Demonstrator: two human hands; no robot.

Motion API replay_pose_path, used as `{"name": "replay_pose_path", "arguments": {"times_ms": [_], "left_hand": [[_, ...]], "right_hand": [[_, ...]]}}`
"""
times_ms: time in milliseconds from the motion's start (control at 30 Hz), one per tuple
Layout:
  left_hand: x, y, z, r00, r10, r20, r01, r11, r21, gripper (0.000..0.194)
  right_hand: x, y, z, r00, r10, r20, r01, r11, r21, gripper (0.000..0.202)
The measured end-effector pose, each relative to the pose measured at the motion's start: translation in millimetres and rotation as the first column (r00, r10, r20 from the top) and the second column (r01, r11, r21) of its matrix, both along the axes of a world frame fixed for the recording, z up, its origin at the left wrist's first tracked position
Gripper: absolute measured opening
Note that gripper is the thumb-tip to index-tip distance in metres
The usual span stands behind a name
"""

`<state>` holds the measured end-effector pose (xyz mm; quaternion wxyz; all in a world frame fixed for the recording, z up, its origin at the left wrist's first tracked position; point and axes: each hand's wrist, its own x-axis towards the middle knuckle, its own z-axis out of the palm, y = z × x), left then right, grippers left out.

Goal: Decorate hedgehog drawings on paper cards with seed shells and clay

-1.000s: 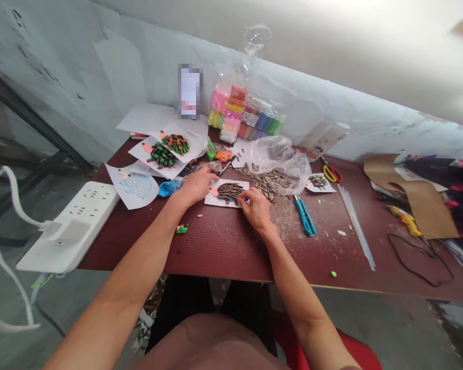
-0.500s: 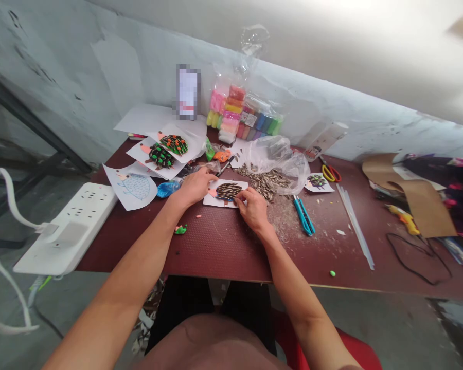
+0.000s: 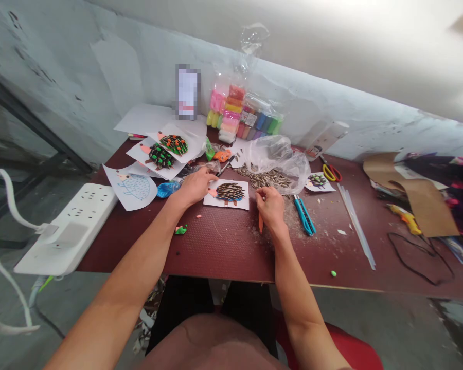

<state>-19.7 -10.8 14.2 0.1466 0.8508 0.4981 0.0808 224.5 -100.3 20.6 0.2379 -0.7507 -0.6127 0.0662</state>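
Your right hand (image 3: 270, 206) has left the white card (image 3: 212, 203). Half a second ago its fingertips were at the tail end of the hedgehog (image 3: 230, 191); now it hovers over the table (image 3: 216, 252), just to the right of the card, with a narrow strip of bare tabletop between. Your fingers there are bent in towards the thumb, but I cannot tell whether you pinch anything.

Your left hand (image 3: 198, 186) stays where it was, fingers stretched to the card's upper left corner; I cannot tell whether they press on it or grip it.

The card lies flat in front of you in the same place. With your right hand away, you can see the hedgehog's whole rear: dark spines, a blue band along the lower edge and two brown feet, where the hand hid part of this before.

The heap of striped seeds (image 3: 269, 179) sits unchanged just beyond your right hand, partly under the clear plastic bag (image 3: 281, 153). The teal cutter (image 3: 304, 216), to that hand's right, also hasn't moved.
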Motion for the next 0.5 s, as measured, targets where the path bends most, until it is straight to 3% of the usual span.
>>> {"name": "replay_pose_path", "arguments": {"times_ms": [233,500], "left_hand": [[0.1,0.4,-1.0,1.000,0.001,0.004,-0.001,1.000,0.008,0.044],[0.7,-1.4,1.1,1.000,0.012,-0.001,-0.012,1.000,0.001,0.041]], "right_hand": [[12.3,-1.6,-3.6,0.989,-0.068,0.129,0.079,0.993,-0.083,0.020],[10.0,-1.4,1.1,0.986,-0.118,0.114,0.128,0.989,-0.080,0.023]]}}
